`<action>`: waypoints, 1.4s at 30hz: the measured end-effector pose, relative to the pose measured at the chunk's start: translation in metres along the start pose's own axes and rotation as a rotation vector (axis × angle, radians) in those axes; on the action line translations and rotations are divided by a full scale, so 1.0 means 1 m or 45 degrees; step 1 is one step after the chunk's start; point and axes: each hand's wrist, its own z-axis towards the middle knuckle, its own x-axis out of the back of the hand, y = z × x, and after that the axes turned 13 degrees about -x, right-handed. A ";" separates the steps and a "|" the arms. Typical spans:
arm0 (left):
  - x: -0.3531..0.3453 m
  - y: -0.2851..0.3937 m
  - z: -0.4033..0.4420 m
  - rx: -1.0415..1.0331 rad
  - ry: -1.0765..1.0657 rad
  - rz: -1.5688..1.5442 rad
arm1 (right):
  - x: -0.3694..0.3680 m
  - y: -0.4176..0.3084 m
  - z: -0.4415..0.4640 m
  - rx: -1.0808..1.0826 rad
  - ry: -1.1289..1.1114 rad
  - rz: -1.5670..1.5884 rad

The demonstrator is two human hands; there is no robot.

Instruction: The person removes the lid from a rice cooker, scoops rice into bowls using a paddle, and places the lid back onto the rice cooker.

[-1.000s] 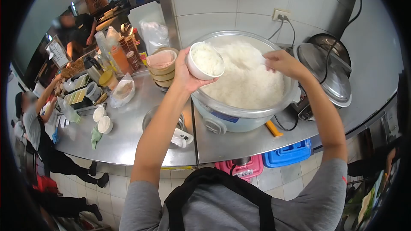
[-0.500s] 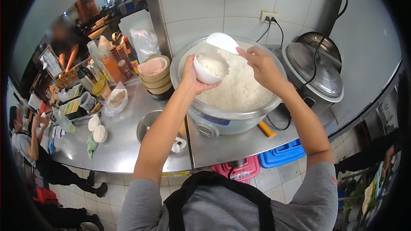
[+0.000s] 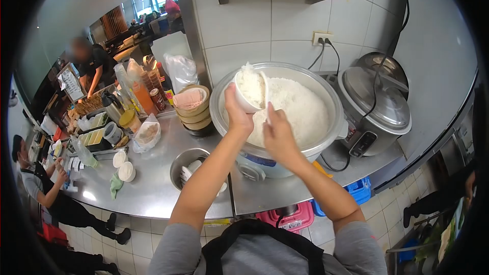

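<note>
My left hand (image 3: 239, 114) is closed around a white bowl (image 3: 243, 101), tilted over the big rice cooker (image 3: 333, 135). White rice (image 3: 250, 84) heaps above the bowl's rim. In my right hand (image 3: 279, 135), somewhat blurred, is a white rice paddle (image 3: 268, 106), seen nearly edge-on against the bowl's right side; much of it is hidden. Below both hands, the cooker holds a wide bed of cooked rice (image 3: 300, 109).
Right of the big cooker stands a lidded steel cooker (image 3: 374, 97) with a black cord. A metal bowl with utensils (image 3: 178, 165), stacked bamboo steamers (image 3: 196, 114) and two small filled cups (image 3: 126, 171) stand leftward on the steel counter. Co-workers (image 3: 43, 188) are at left.
The paddle has come down from above the cooker to the bowl's right side. The bowl has tilted further, and its rice is now heaped higher. The camera view has shifted slightly.
</note>
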 end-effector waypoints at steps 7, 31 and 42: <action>0.002 0.037 0.001 0.196 -0.046 0.022 | 0.067 0.005 0.030 -0.068 -0.191 -0.089; 0.020 0.059 0.010 0.735 -0.191 0.244 | 0.053 -0.020 0.015 0.291 -0.029 -0.576; 0.036 0.085 0.004 1.024 -0.312 0.110 | 0.069 -0.014 0.041 0.942 0.029 -0.845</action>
